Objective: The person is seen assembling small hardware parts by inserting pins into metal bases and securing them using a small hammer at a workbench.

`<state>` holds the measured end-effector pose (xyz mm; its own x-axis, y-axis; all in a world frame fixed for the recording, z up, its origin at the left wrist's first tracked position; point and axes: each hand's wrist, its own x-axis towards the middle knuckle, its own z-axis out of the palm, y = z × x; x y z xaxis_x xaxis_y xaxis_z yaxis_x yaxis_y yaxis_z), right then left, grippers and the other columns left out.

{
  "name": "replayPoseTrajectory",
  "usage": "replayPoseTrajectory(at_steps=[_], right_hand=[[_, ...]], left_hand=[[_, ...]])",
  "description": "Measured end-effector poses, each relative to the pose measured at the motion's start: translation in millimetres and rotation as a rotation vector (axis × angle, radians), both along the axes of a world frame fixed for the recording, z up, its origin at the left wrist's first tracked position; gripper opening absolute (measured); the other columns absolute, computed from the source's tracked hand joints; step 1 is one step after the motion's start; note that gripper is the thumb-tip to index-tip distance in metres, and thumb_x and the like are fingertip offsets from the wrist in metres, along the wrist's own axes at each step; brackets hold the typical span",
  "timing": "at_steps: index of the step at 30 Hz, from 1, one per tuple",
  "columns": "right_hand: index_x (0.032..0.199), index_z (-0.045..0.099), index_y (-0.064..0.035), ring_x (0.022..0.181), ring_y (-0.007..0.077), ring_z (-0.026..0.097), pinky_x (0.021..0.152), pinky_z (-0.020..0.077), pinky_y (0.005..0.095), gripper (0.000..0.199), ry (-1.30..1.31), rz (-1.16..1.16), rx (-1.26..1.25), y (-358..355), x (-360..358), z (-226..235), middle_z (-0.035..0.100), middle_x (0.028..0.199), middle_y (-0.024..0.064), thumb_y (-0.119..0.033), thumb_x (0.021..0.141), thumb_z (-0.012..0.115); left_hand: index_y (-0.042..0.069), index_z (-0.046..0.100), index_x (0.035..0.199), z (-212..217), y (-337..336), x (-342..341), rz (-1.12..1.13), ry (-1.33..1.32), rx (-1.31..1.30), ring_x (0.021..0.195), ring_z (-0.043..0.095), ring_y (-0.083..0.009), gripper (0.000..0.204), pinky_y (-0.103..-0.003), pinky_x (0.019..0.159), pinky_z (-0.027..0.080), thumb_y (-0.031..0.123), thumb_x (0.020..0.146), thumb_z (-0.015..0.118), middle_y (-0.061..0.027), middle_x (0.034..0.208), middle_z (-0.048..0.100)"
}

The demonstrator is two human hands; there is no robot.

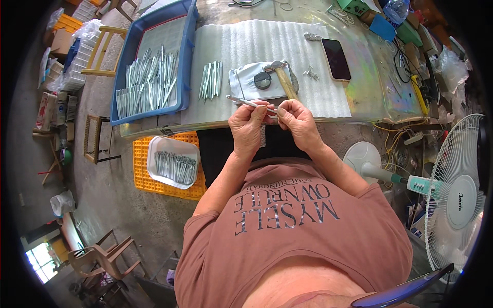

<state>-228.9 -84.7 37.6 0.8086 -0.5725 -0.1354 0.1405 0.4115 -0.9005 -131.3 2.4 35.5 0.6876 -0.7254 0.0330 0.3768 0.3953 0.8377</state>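
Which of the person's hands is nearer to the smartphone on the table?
The right hand: the smartphone lies ahead of it and to its right. The left hand is farther off, over on the right hand's left.

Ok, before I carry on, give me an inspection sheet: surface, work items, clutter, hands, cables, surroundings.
Surface: table, partly covered by a white foam sheet.
Work items: slim silvery piece in hand; silvery strips in the blue tray; loose bundle right of it; dark round object on a pale pad, with a hammer.
Clutter: phone toward the right.
Hands: left hand grips the piece; right hand pinches near its end.
Cables: black cable, right side; yellow cables near the right edge.
Surroundings: white tub of metal parts, left; fan, right; chair, lower left.
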Motion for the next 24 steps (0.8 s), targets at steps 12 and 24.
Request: replayPoseTrajectory(at_steps=[12,24], right_hand=[[0.08,0.05,-0.0041,0.055,0.0032,0.039,0.049,0.0335,0.016,0.017,0.024,0.037,-0.059,-2.3,9.1,-0.6,0.046,0.065,-0.0028,-0.02,0.086,0.05],[0.079,0.05,-0.0039,0.058,0.0049,0.04,0.053,0.0346,0.0168,0.019,0.039,-0.013,-0.133,-3.3,-9.3,0.9,0.047,0.065,-0.0004,-0.02,0.088,0.046]], left_hand=[[0.001,0.056,0.084,0.3,-9.4,22.1,0.054,0.051,0.008,0.064,0.06,-0.0141,0.011,-0.018,0.045,0.042,0.012,0.082,0.055,-0.0081,0.075,0.06],[-0.001,0.057,0.08,-19.1,-48.7,59.6,0.17,-0.35,0.126,0.063,0.06,-0.0133,0.01,-0.019,0.047,0.042,0.008,0.082,0.054,-0.0056,0.07,0.059]])
